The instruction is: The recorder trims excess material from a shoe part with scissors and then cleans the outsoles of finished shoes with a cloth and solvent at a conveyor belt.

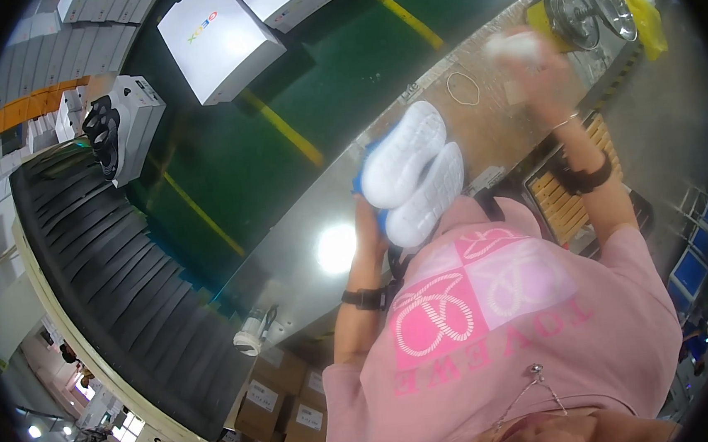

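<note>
Nearest the camera is the person's pink shirt (613,342), with one thin necklace (535,370) lying over its neckline. Beyond it, two hands are at work. At the left, the left hand (368,226) is closed on a pair of shoes (413,171), gripping them from their left side; its fingers are partly hidden behind them. Two shoes make up the pair, side by side above the near edge of the workbench (294,255), with both white soles facing the camera and a little blue showing along their left edges.

Well apart from the shoes, the right hand (541,82) is raised over the far right part of the bench. It grips one white wad (515,45) at its fingertips; motion blur hides how each finger bends. One black band (366,298) circles the left wrist, while a second black band (590,173) and one thin bracelet (565,122) are on the right arm.

Between the shoes and the right hand lies one pale loop (462,89). Past that hand, two round metallic pieces (576,19) stand beside one yellow container (538,19). Two large white boxes (220,49) sit at the top, across a green surface (350,63) with at least three yellow stripes (284,131). Farther left, black-and-grey footwear (103,133) rests against another white box (140,121), near a curved black conveyor (108,265).
</note>
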`<control>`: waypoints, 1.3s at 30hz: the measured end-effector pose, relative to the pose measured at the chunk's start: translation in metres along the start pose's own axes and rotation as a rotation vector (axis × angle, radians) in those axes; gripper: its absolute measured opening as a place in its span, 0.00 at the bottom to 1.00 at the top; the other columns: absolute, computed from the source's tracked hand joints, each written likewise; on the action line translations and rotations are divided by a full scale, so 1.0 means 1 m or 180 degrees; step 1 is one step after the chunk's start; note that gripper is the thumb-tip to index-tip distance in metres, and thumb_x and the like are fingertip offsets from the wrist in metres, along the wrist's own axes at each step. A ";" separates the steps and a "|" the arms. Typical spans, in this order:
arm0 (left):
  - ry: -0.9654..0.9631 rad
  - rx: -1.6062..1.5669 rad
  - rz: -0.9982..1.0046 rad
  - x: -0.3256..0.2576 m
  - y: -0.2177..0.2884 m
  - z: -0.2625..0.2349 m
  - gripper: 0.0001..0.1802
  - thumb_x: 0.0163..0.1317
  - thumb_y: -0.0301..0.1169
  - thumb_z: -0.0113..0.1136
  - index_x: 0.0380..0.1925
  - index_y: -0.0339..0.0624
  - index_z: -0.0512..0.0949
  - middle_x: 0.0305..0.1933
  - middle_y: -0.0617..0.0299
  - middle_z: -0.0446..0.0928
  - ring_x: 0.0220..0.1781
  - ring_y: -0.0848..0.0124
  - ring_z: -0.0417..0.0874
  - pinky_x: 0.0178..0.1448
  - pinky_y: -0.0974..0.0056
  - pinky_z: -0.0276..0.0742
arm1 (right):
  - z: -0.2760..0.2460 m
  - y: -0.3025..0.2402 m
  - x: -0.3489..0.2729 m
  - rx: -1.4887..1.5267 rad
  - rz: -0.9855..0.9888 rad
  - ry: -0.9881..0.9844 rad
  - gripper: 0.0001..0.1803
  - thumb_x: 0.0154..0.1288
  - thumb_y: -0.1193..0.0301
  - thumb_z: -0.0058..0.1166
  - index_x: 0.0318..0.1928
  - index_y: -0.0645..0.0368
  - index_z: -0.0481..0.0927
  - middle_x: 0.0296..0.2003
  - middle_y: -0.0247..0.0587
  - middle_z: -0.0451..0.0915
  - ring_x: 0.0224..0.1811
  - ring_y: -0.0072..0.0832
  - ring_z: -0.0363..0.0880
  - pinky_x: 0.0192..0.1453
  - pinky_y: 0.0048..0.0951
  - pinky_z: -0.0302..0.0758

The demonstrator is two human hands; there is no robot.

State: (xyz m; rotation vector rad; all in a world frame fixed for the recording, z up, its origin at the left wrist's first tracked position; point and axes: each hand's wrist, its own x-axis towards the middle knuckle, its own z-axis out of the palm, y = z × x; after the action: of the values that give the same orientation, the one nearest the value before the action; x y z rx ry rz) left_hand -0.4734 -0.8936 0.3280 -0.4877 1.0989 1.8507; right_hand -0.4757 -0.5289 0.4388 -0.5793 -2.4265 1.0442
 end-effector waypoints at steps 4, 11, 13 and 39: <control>-0.0155 -0.0837 0.0133 -0.003 0.016 0.021 0.42 0.69 0.65 0.35 0.74 0.48 0.54 0.75 0.56 0.59 0.73 0.57 0.64 0.74 0.51 0.65 | -0.106 0.075 0.045 -0.1621 -0.0660 0.1468 0.21 0.58 0.58 0.68 0.50 0.51 0.81 0.40 0.41 0.85 0.40 0.33 0.86 0.44 0.31 0.80; -0.0398 -0.1404 0.0034 0.000 0.032 0.038 0.42 0.70 0.63 0.38 0.74 0.46 0.54 0.75 0.53 0.59 0.73 0.53 0.64 0.74 0.49 0.64 | -0.214 0.182 0.090 -0.2307 0.0321 0.1755 0.27 0.60 0.46 0.63 0.53 0.48 0.81 0.43 0.45 0.85 0.49 0.41 0.83 0.52 0.38 0.77; -0.0341 -0.1378 -0.0040 0.001 0.032 0.044 0.43 0.70 0.63 0.39 0.74 0.44 0.54 0.75 0.50 0.58 0.72 0.51 0.65 0.74 0.49 0.64 | -0.232 0.213 0.100 -0.2402 0.0687 0.0721 0.35 0.60 0.42 0.59 0.56 0.55 0.79 0.47 0.49 0.84 0.50 0.40 0.83 0.54 0.35 0.75; -0.0200 -0.0295 0.0725 -0.017 0.014 0.091 0.40 0.71 0.58 0.44 0.72 0.43 0.56 0.75 0.50 0.58 0.75 0.52 0.60 0.76 0.48 0.60 | -0.166 0.146 0.098 -0.2063 0.0241 0.0829 0.25 0.52 0.65 0.62 0.49 0.66 0.76 0.41 0.62 0.81 0.45 0.53 0.81 0.50 0.41 0.78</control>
State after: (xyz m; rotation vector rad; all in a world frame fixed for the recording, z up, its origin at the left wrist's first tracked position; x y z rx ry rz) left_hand -0.4670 -0.8282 0.3947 -0.3662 1.0654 2.1087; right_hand -0.4371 -0.2904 0.4543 -0.9490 -2.4878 0.1570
